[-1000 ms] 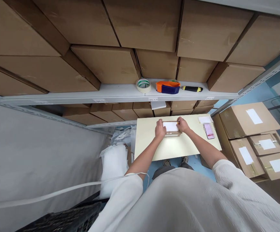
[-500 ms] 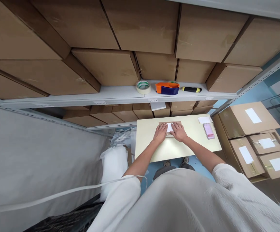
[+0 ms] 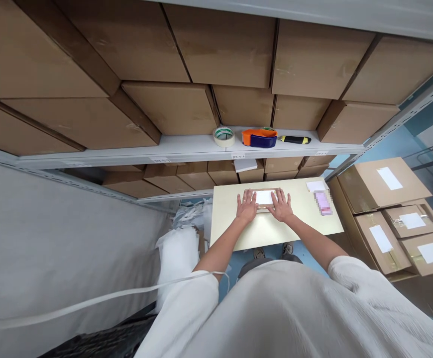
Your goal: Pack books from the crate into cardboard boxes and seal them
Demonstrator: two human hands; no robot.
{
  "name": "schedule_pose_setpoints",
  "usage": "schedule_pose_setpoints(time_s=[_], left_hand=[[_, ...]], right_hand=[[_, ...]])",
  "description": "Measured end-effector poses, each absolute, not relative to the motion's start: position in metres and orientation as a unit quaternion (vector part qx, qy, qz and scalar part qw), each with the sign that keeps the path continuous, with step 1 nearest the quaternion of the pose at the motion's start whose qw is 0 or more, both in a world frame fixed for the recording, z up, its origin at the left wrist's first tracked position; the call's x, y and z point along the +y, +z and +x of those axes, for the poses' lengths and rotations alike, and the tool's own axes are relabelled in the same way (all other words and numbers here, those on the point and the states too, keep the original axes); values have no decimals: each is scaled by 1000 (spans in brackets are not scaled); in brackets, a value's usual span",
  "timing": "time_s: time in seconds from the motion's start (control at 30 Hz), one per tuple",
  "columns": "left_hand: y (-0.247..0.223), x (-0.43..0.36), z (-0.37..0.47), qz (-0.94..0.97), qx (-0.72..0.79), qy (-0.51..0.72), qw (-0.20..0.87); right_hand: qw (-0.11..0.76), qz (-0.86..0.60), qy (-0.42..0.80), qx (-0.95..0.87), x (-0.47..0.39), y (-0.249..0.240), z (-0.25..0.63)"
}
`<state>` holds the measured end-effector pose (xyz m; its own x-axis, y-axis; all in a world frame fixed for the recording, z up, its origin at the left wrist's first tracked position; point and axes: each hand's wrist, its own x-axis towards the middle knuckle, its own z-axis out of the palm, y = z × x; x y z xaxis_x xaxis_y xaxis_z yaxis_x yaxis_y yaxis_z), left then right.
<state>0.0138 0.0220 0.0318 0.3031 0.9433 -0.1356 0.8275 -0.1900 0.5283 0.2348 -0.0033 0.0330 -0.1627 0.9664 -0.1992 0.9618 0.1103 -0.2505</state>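
A small cardboard box (image 3: 264,211) lies on the pale tabletop (image 3: 224,219) in front of me, with a white label (image 3: 265,197) on its upper face. My left hand (image 3: 247,206) rests with spread fingers at the label's left end. At the right end, my right hand (image 3: 281,206) lies flat, its thumb touching the label and its fingers over the box's edge. Both hands are open and grasp nothing. The box's left and right ends are partly hidden under the hands.
On the shelf ahead sit a tape roll (image 3: 224,136), an orange and blue tape dispenser (image 3: 260,138) and a black and yellow utility knife (image 3: 294,139). White paper (image 3: 316,186) lies at the table's right. Labelled cartons (image 3: 384,186) are stacked to the right, white packing sheets (image 3: 177,263) to the left.
My hands have slid apart, the left one leftward and the right one rightward. More of the white label shows between them. The box stays in place.
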Motion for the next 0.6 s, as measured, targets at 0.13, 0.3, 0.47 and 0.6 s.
schedule_pose_setpoints(time_s=[0.13, 0.3, 0.47, 0.6], left_hand=[[35, 20, 17, 737, 615, 111, 259], [41, 16, 15, 696, 659, 130, 256], [40, 10, 14, 664, 669, 142, 302], [40, 5, 19, 674, 656, 154, 304]], right_hand=[[22, -685, 173, -708, -4, 37, 236], [51, -730, 192, -653, -6, 48, 237], [59, -743, 252, -618, -11, 57, 236], [81, -736, 265, -618, -16, 60, 239]])
